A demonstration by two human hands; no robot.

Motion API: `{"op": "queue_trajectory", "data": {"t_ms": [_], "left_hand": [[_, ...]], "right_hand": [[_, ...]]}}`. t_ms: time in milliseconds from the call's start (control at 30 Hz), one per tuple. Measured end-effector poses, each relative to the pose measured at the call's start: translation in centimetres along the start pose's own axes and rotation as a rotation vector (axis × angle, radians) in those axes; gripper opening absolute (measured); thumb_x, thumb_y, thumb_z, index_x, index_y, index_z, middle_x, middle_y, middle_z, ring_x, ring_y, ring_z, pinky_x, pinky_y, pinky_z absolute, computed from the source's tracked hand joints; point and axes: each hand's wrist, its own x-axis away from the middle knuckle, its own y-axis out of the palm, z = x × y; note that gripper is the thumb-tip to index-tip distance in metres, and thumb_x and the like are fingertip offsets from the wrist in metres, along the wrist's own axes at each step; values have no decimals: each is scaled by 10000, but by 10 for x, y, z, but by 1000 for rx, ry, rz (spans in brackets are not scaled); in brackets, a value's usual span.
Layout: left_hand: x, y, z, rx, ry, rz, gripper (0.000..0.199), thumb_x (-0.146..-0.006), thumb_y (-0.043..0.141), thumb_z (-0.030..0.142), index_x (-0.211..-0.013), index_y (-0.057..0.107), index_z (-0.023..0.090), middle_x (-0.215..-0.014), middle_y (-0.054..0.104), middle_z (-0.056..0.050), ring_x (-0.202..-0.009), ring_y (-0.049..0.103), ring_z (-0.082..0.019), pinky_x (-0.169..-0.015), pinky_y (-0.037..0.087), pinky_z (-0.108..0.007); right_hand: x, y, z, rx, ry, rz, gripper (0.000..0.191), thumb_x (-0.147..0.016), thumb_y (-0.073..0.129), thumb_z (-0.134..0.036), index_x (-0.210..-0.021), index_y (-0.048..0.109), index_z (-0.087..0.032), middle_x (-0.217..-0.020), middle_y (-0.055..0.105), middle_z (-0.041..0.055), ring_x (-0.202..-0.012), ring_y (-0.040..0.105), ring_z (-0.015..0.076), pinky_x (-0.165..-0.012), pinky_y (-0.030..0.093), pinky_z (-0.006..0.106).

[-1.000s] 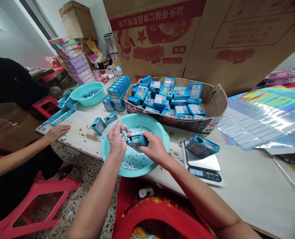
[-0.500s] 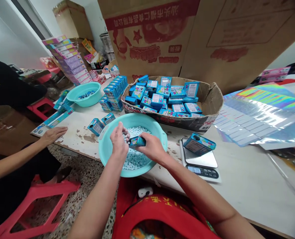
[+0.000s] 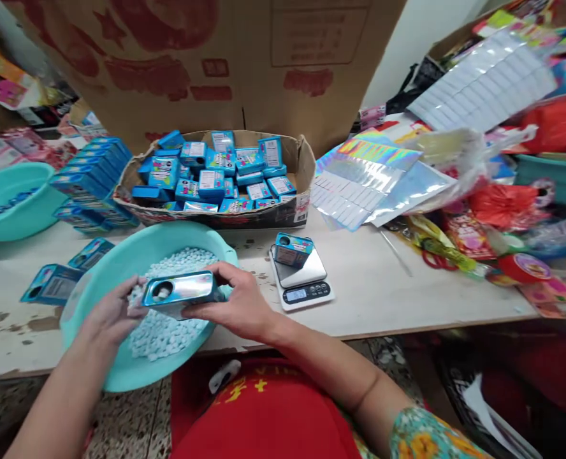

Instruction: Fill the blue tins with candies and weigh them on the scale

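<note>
My right hand (image 3: pixel 239 303) grips a blue candy tin (image 3: pixel 187 288) by its far end. The tin's round hole faces up toward me, with pale candy showing inside. Beside the hole, my left hand (image 3: pixel 115 312) is cupped around several small white candies (image 3: pixel 136 298). Both hands are above a turquoise basin (image 3: pixel 120 376), which holds a heap of pale round candies (image 3: pixel 168 335). Right of the basin, another blue tin (image 3: pixel 292 250) stands on a small digital scale (image 3: pixel 306 294) with a lit display.
Behind the basin is a torn cardboard tray (image 3: pixel 304 159) full of blue tins. Two tins (image 3: pixel 56 285) stand left of the basin, near stacked tins (image 3: pixel 92 178) and a second turquoise basin (image 3: pixel 20 223). Shiny sticker sheets (image 3: pixel 359 178) and colourful packages (image 3: pixel 469 236) lie on the right.
The view has swung right, bringing the packages into sight and the neighbouring person's hand out of it. The held tin has turned so its holed face shows; my left hand is now beside it.
</note>
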Motion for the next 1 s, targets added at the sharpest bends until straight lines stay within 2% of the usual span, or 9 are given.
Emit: {"op": "queue_trajectory", "data": {"t_ms": [100, 167, 333, 467, 533, 600, 733, 867, 1000], "left_hand": [[0, 4, -17, -82, -164, -142, 168, -809, 518, 104, -688, 599, 188, -482, 533, 26, -337, 326, -27, -270, 211, -76], [6, 9, -20, -144, -154, -113, 134, -788, 553, 101, -720, 632, 187, -539, 577, 7, -388, 405, -47, -281, 255, -85], [20, 36, -10, -312, -176, -118, 176, -742, 611, -10, -778, 676, 149, -798, 687, -54, -677, 618, -133, -492, 510, -171], [20, 65, 4, -390, -100, -296, 114, -771, 605, 58, -827, 678, 126, -656, 600, -43, -445, 461, -75, -314, 248, -115], [15, 72, 6, -499, -54, -352, 38, -776, 640, 146, -795, 672, 144, -562, 529, -5, -384, 369, -59, -315, 190, -125], [7, 72, 5, -744, 48, -388, 70, -729, 712, 234, -748, 678, 177, -572, 558, 2, -437, 435, -86, -368, 280, -141], [0, 74, -1, -1242, 511, -347, 241, -595, 788, 372, -788, 730, 240, -883, 706, -60, -758, 613, -234, -550, 424, -231], [23, 113, -11, -1141, 877, -232, 273, -720, 642, 456, -877, 721, 247, -861, 695, -65, -716, 607, -229, -607, 434, -274], [46, 162, -24, -958, 946, -390, 190, -743, 641, 364, -873, 701, 240, -902, 688, -44, -743, 600, -189, -675, 441, -269]], "right_hand": [[23, -44, -14, -59, 8, 84, 444, -597, 823, -368, -966, 633, -212, -883, 659, -11, -798, 612, 147, -742, 506, 268], [40, -79, -22, -45, 38, 211, 438, -596, 833, -338, -968, 633, -219, -866, 666, -10, -749, 626, 144, -696, 529, 273], [79, -163, -18, 235, 50, 720, 403, -587, 842, -337, -912, 641, -210, -819, 671, 2, -714, 630, 159, -676, 554, 319], [105, -207, 15, 314, 116, 920, 459, -553, 844, -388, -906, 640, -178, -821, 674, 26, -722, 637, 178, -710, 557, 372], [116, -218, 34, 318, 158, 970, 472, -556, 837, -403, -915, 639, -168, -821, 675, 34, -716, 635, 182, -709, 555, 383], [122, -223, 54, 326, 184, 1013, 480, -562, 828, -417, -923, 637, -165, -821, 673, 36, -717, 628, 182, -712, 551, 382], [124, -230, 89, 318, 223, 1081, 515, -581, 808, -458, -957, 618, -161, -845, 665, 37, -740, 620, 184, -746, 540, 385], [124, -232, 92, 538, 174, 1038, 643, -621, 775, -519, -1114, 578, -156, -1050, 637, 112, -942, 612, 265, -859, 503, 484], [110, -203, 66, 930, -159, 1044, 927, -560, 844, -463, -1327, 425, -152, -1346, 445, 198, -1257, 425, 353, -1000, 410, 530]]}}
